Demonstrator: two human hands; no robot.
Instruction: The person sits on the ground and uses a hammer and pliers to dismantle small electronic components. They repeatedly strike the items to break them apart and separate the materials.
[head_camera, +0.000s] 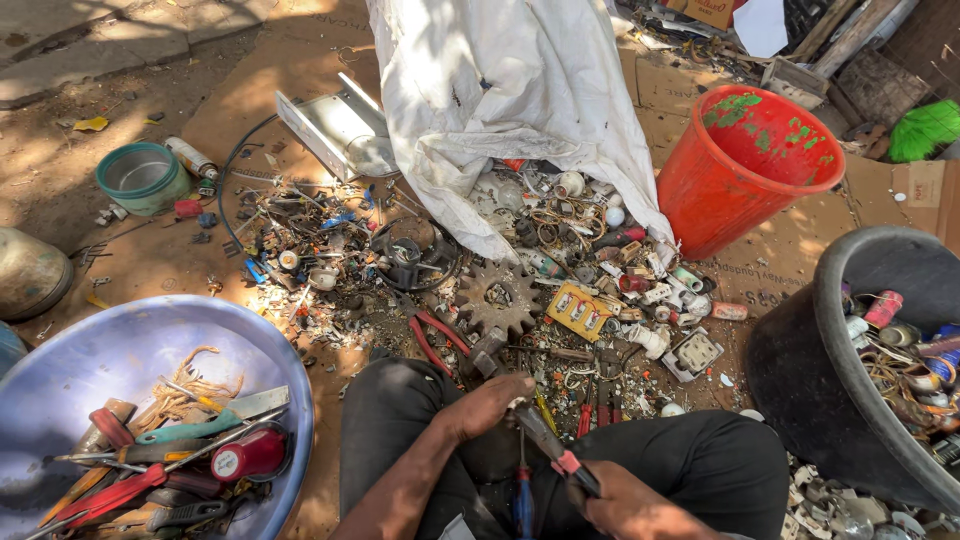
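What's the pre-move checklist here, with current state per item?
1. Right hand grips the pliers: ok.
2. Left hand on the small workpiece at the plier tip: ok; the piece itself cannot be made out.
3. Plier jaws closed on the piece: cannot tell.
4. Blue-handled screwdriver lies between the knees: ok.
5. Black tub at right, uncovered: ok.
6. Blue basin of tools at left: ok.

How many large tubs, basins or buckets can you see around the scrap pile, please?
3: a blue basin of hand tools at lower left, a red bucket at upper right, and a black tub of scrap at right. Others may lie outside the frame.
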